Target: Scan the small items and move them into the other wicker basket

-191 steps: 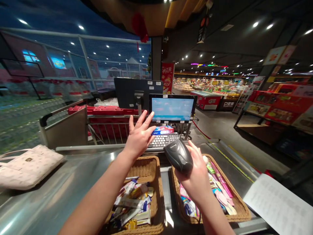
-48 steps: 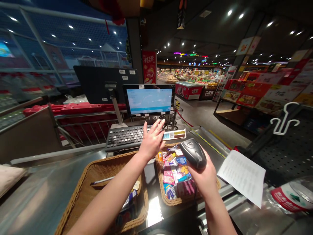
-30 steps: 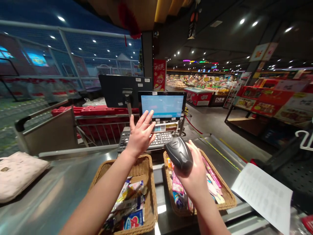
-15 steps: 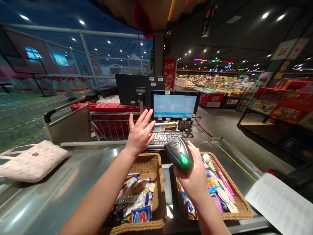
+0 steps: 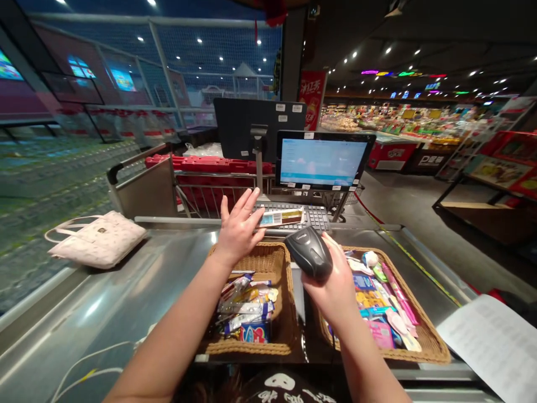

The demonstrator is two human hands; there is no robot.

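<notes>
My left hand [image 5: 238,230] reaches forward over the counter, fingers stretched along a long flat product box [image 5: 282,217] that it holds up in front of the keyboard [image 5: 319,215]. My right hand [image 5: 335,291] is wrapped round a black handheld barcode scanner [image 5: 309,252], whose head points toward the box from just below it. Both hands hover above two wicker baskets: the left basket [image 5: 268,258] holds several packets, and the right basket [image 5: 432,342] is full of colourful small items.
A lit touchscreen [image 5: 322,162] and a dark customer display [image 5: 251,126] stand behind the keyboard. On the steel counter [image 5: 126,291] lies a pale handbag [image 5: 97,240] at left. A printed sheet [image 5: 495,342] rests at right. Red carts and shop aisles fill the background.
The green light on the scanner has gone out. My view has dipped down and the box sits slightly lower; both hands keep their hold.
</notes>
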